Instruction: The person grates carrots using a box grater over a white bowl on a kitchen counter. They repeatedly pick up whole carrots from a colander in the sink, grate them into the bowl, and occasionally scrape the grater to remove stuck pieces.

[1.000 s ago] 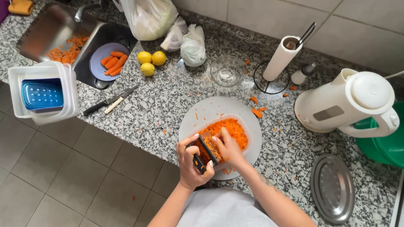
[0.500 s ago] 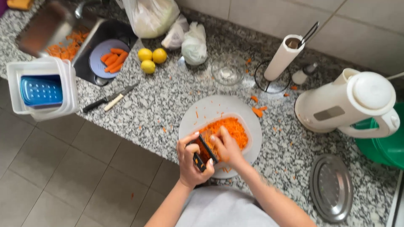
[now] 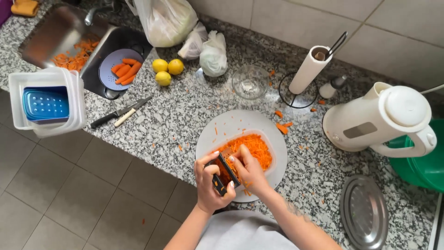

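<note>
My left hand [image 3: 211, 185] grips the handle end of a small dark flat grater [image 3: 225, 170], tilted over a clear container [image 3: 273, 159] heaped with grated carrot [image 3: 253, 147]. My right hand [image 3: 249, 172] presses down on the grater's face; whatever carrot piece it holds is hidden under the fingers. The container rests on a round white board [image 3: 231, 122] on the speckled granite counter [image 3: 180, 115], near its front edge.
Peeled carrots lie on a blue plate [image 3: 108, 74] in the sink. Two knives [image 3: 121, 112], three lemons [image 3: 166, 70], a glass bowl [image 3: 250, 82], paper towel roll [image 3: 310, 69], white kettle [image 3: 381, 118], steel lid [image 3: 364, 212] and white box with blue tray [image 3: 46, 103] surround the board.
My hands and the grater stay over the container with only small shifts; my right hand has slid slightly along the grater. The view has drifted a little.
</note>
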